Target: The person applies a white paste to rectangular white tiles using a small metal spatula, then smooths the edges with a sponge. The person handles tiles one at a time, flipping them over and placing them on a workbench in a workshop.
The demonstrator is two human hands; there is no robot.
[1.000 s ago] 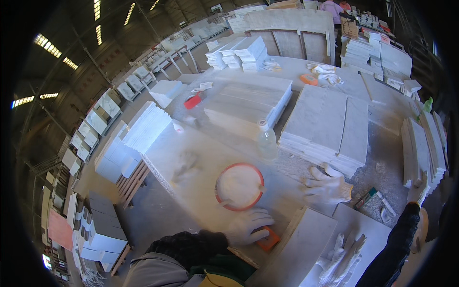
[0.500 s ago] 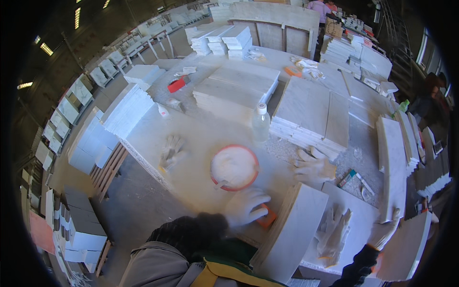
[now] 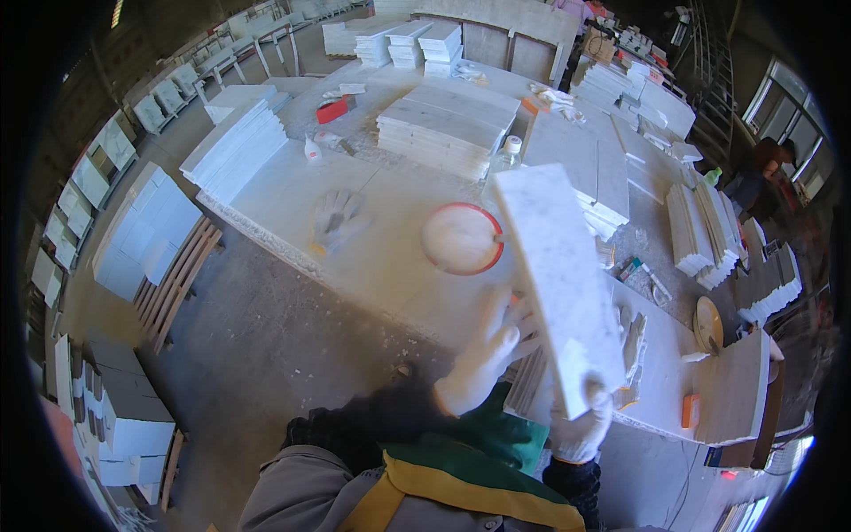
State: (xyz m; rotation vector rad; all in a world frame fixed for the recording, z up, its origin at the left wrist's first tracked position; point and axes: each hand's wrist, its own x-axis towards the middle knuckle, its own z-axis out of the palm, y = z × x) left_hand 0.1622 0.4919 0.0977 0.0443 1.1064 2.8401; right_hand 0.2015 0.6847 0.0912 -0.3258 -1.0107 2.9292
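Note:
A long white-grey marble slab [image 3: 554, 266] is held up and tilted over the worktable. My right hand [image 3: 582, 424], in a white glove, grips its lower end. Close by the slab's left edge is my gloved left hand [image 3: 487, 355], fingers spread; whether they touch the slab is unclear. Below the raised slab, a stack of thin slabs [image 3: 526, 388] shows in part. Past my left hand sits a red-rimmed bowl of white powder [image 3: 461, 239]. Behind it a clear bottle [image 3: 507, 158] is partly covered by the slab.
A loose glove [image 3: 337, 222] lies on the dusty table [image 3: 390, 293], with a small white bottle [image 3: 312, 148] beyond. Slab stacks [image 3: 448, 124] stand farther back. At right are an orange block [image 3: 690, 410], a yellowish dish [image 3: 707, 324] and another person [image 3: 762, 173].
My right hand has come in from the far right and now holds a slab raised off the table. My left hand has lifted from beside an orange block. The view has shifted.

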